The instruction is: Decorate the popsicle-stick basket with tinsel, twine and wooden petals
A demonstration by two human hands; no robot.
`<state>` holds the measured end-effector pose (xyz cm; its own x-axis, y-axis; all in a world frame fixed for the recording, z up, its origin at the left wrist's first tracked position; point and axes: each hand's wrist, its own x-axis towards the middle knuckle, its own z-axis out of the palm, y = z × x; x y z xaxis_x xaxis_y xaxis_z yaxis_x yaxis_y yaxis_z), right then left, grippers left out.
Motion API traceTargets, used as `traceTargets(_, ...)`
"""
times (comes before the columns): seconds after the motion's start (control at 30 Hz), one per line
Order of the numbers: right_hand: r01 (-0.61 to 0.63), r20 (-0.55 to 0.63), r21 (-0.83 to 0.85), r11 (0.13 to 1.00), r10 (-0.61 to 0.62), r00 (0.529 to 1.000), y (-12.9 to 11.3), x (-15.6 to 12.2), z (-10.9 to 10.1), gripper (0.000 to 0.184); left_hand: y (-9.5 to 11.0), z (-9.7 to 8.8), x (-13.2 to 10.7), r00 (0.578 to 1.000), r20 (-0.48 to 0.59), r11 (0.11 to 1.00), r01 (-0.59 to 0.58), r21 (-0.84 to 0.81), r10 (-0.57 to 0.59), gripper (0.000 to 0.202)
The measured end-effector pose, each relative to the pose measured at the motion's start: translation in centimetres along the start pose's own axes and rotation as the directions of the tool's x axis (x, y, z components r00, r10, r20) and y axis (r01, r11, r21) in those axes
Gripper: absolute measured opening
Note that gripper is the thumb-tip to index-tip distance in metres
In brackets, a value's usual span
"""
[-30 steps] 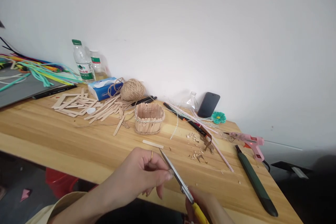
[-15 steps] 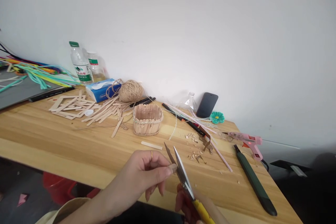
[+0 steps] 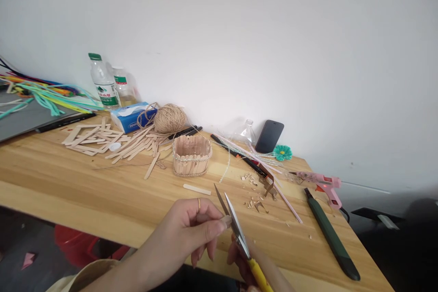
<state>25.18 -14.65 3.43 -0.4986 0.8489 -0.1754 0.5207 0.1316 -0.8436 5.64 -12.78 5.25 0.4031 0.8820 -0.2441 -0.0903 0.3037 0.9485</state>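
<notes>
Between thumb and fingers, my left hand (image 3: 195,228) pinches a short piece of wooden craft stick (image 3: 226,221). My right hand (image 3: 242,262) is closed round the yellow handles of a pair of scissors (image 3: 237,228). The scissor blades are slightly apart and point away from me, with the stick piece at the blades. Beyond my hands stands a small basket (image 3: 192,157) made of upright craft sticks with a beaded trim. A single craft stick (image 3: 197,189) lies on the table in front of it.
Loose craft sticks (image 3: 133,148), a twine ball (image 3: 169,118) and a tissue pack (image 3: 133,117) lie to the left. Wood scraps (image 3: 253,203), a phone (image 3: 270,137), a green flower (image 3: 282,152), a pink glue gun (image 3: 325,185) and a dark green tool (image 3: 331,235) are on the right.
My right hand and the scissors have shifted slightly left, the blades a little closer together around the stick piece. My left hand stays nearly in place.
</notes>
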Motion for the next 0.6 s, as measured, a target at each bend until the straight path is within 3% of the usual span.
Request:
traceTargets(0.43, 0.01, 0.032, 0.047, 0.999, -0.011, 0.999, -0.37, 0.33, 0.01, 0.061, 0.1, 0.41, -0.09, 1.0, -0.019, 1.0, 0.006, 0.001, -0.006, 0.027)
traceTargets(0.6, -0.009, 0.022, 0.022, 1.0, 0.009, 1.0, -0.44, 0.09, -0.11, 0.052, 0.49, 0.25, -0.19, 0.999, -0.03, 0.999, 0.013, 0.048, -0.012, 0.027)
